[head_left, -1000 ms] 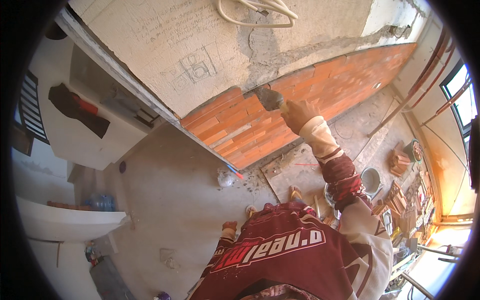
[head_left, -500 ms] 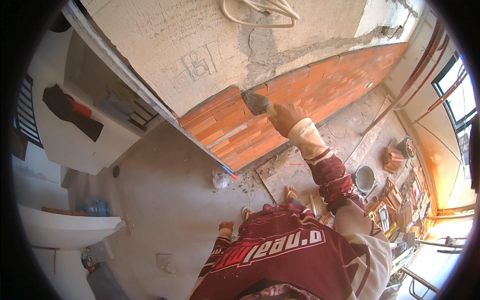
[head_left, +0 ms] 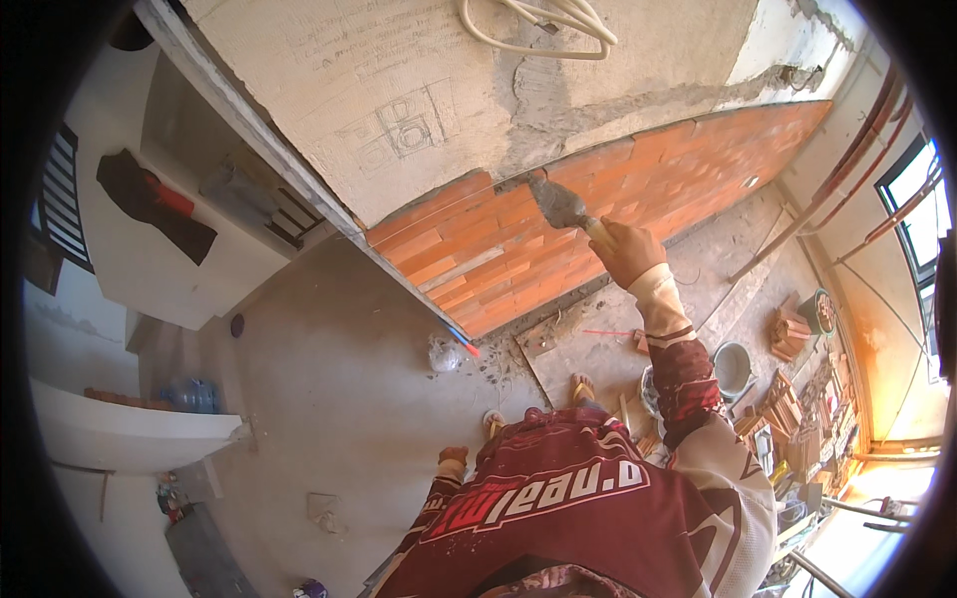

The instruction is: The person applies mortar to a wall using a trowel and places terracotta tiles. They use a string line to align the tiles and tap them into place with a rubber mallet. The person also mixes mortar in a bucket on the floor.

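Note:
My right hand (head_left: 630,251) is stretched out to the wall, its fingers wrapped round the pale handle of a pointed trowel (head_left: 560,206). Grey mortar coats the blade, which lies over the upper part of the orange brick facing (head_left: 648,179). Just left of the trowel tip is a grey mortar patch (head_left: 511,184) in the top course; a thin string crosses the facing nearby. Low at my side hangs my left hand (head_left: 453,455), its fingers curled with nothing visible in them.
White cable (head_left: 558,45) loops over the upper wall. On the floor at right stand a grey bucket (head_left: 733,367), a green bucket (head_left: 820,311) and stacked brick pieces (head_left: 783,402). A clear plastic bag (head_left: 444,354) lies by the wall's end. Reddish poles (head_left: 827,189) lean at far right.
My right hand and the trowel have moved right, away from the mortar patch, and the wall has shifted slightly right in view. My left hand stays low at my side.

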Demonstrator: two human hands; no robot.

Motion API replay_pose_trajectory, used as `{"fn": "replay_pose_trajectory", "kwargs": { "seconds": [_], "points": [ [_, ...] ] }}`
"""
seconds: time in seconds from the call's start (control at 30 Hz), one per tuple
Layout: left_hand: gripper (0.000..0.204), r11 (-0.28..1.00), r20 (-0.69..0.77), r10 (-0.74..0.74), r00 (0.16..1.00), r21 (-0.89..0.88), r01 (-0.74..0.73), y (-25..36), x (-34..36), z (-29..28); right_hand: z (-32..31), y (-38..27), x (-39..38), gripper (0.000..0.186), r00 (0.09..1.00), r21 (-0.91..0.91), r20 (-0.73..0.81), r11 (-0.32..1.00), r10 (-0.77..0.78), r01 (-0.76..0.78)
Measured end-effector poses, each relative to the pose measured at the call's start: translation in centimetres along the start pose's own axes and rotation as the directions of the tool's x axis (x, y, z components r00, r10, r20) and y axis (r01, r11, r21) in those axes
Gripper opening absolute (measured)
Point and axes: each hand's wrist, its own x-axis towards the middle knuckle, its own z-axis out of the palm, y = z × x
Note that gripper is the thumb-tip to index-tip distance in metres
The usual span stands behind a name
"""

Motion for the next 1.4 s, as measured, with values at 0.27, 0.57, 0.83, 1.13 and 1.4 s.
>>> {"fn": "replay_pose_trajectory", "kwargs": {
  "seconds": [0.27, 0.57, 0.83, 1.13, 1.4],
  "points": [
    [0.027, 0.995, -0.073, -0.004, 0.997, -0.099, -0.003, -0.7, 2.5, 1.1, 2.9, -1.6, -1.3, 0.048, 0.980, -0.003, 0.039, 0.981, 0.196, -0.196],
    [0.032, 0.985, -0.054, -0.035, 0.998, -0.172, 0.025, -2.6, 2.4, 1.3, 1.8, -1.3, 0.6, 0.046, 0.977, -0.015, 0.024, 0.977, 0.213, -0.213],
    [0.027, 0.979, -0.034, 0.086, 0.996, 0.186, -0.079, 0.2, 1.0, -1.8, 2.8, -3.2, 0.4, 0.042, 0.985, 0.020, 0.074, 0.987, 0.156, -0.158],
    [0.031, 0.998, -0.215, 0.004, 0.977, -0.066, -0.019, -1.5, 3.1, 2.8, 1.7, -1.0, -1.4, 0.044, 0.985, 0.035, 0.051, 0.985, 0.168, -0.170],
    [0.025, 0.749, -0.026, -0.316, 0.948, -0.620, 0.233, 0.7, 1.5, 1.0, 3.8, -1.5, -2.7, 0.043, 0.978, 0.047, 0.000, 0.976, 0.211, -0.211]
  ]
}}
